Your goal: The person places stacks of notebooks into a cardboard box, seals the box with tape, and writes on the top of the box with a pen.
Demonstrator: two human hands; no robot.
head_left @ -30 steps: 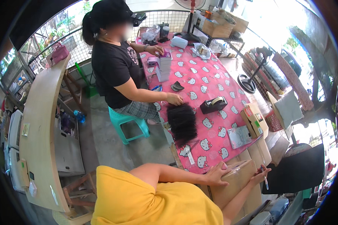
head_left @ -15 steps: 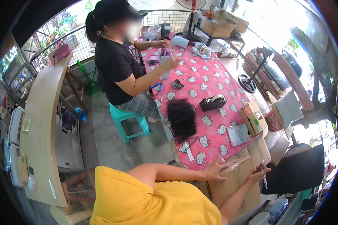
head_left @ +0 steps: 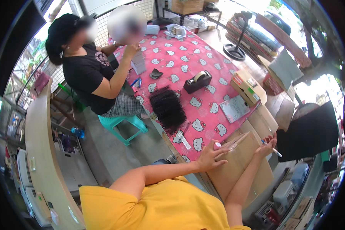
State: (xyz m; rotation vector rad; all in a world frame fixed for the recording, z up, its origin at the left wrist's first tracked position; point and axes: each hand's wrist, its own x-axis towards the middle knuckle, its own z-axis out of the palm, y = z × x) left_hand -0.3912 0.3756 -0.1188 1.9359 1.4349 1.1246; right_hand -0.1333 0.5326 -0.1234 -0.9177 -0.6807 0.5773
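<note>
Both forearms come in from about six o'clock and reach up toward one o'clock. The left hand (head_left: 210, 156) lies palm down with its fingers spread and pointing to two o'clock. The right hand (head_left: 267, 146), at its three o'clock, is raised with fingers pinched together.

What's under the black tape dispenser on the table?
The tape dispenser sits on a pink tablecloth printed with white cartoon cats. The cloth covers the tabletop below, so the table's own surface there is hidden. Nothing else shows beneath the dispenser.
</note>
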